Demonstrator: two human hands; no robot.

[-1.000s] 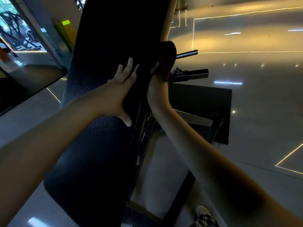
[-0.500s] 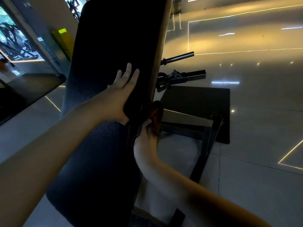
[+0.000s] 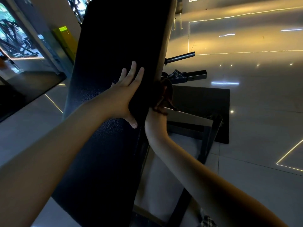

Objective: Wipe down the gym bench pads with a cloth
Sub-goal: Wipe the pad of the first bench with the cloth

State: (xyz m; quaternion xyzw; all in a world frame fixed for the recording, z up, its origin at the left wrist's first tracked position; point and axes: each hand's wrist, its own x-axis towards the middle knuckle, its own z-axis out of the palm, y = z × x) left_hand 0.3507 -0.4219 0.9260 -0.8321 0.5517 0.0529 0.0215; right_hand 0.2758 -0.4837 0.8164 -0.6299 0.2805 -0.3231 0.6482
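Note:
A long black textured bench pad (image 3: pixel 105 145) runs up the middle of the view, tilted upward. My left hand (image 3: pixel 126 95) lies flat on its face near the right edge, fingers straight. My right hand (image 3: pixel 159 110) grips a dark brown cloth (image 3: pixel 166 89) and holds it against the pad's right side edge. The pad and the cloth hide most of that hand's fingers.
The bench's metal frame (image 3: pixel 208 133) stands on a black floor mat (image 3: pixel 205 104) to the right. A bar end (image 3: pixel 180 57) and a square tube (image 3: pixel 191 76) stick out behind the pad. Glossy tiled floor (image 3: pixel 254 95) spreads right; glass panels (image 3: pixel 18 40) stand at left.
My right hand slid the cloth down the pad's right edge, then back up to about mid-height. My left hand stayed flat on the pad.

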